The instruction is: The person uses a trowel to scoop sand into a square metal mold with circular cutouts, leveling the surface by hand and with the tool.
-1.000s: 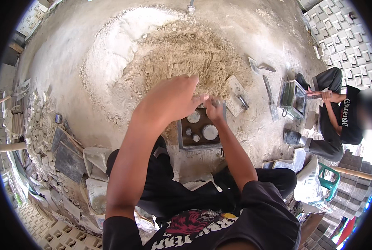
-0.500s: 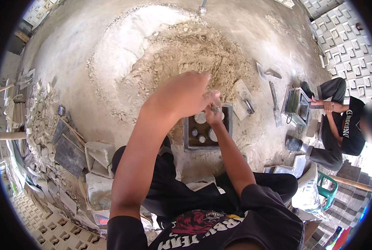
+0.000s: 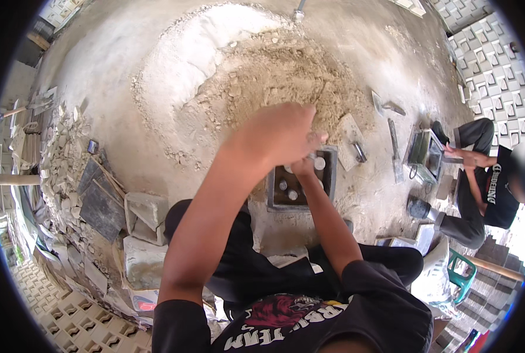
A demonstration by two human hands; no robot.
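Note:
My left hand [image 3: 277, 134] is raised over the far edge of a dark square mould box [image 3: 271, 197], its fingers bent and blurred. What it grips, if anything, cannot be made out. Under it, close against it, is my right hand [image 3: 303, 166], whose fingers are mostly hidden. Several round pale pegs [image 3: 292, 195] stand inside the mould, and my arms cover part of it. The mould lies on the floor just beyond my lap, between my knees. Past it spreads a heap of brown sandy mix [image 3: 280, 76].
White powder [image 3: 183, 65] curves round the heap. To its right lie a flat board [image 3: 349, 132], a trowel [image 3: 393, 107] and a long flat bar [image 3: 395, 150]. A seated co-worker [image 3: 497, 188] handles another mould [image 3: 425, 154]. Rubble [image 3: 68, 170] and a hollow block [image 3: 145, 217] are at left.
The view has shifted a little, so the surroundings sit slightly further right. My left hand has come lower over my right hand and hides more of it. The co-worker's hands have moved slightly.

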